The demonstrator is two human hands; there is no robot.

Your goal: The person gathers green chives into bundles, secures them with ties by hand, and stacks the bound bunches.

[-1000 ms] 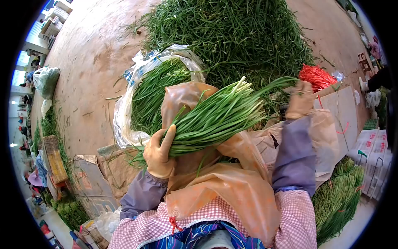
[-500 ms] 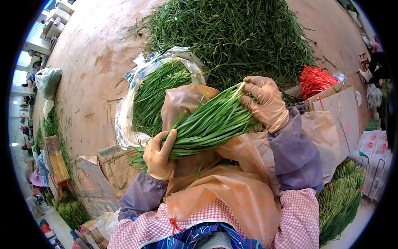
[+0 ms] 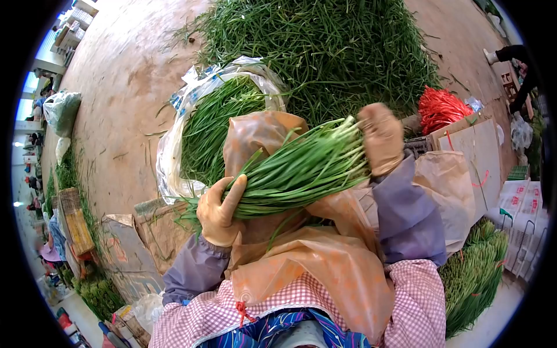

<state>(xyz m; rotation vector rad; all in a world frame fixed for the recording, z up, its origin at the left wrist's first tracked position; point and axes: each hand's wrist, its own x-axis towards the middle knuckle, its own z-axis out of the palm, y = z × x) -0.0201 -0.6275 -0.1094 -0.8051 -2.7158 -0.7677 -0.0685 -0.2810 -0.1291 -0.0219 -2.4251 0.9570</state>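
A bunch of garlic chives [image 3: 296, 171] lies slantwise across my lap, leafy ends to the left and pale stem ends up to the right. My left hand [image 3: 220, 213], in a tan glove, is wrapped round the leafy end. At the stem ends is my gloved right hand [image 3: 382, 139]. It looks curled, but motion smears its fingers, so what they hold is unclear. Beneath the bunch, an orange-patterned plastic apron [image 3: 313, 255] covers my lap. Just beyond, a clear plastic bag [image 3: 168, 168] with its mouth wide open holds more chives [image 3: 217, 130].
A large heap of loose greens [image 3: 325, 52] spreads over the floor ahead. Red ties [image 3: 441, 110] lie on cardboard [image 3: 470, 162] at the right. Bundled chives [image 3: 476, 278] stand by my right side. At the upper right is another person's dark-clothed limb [image 3: 522, 69].
My right hand has moved slightly right and curled, blurring, from a spread-finger hold at the stem tips. The stem ends have fanned out. My left hand keeps its grip.
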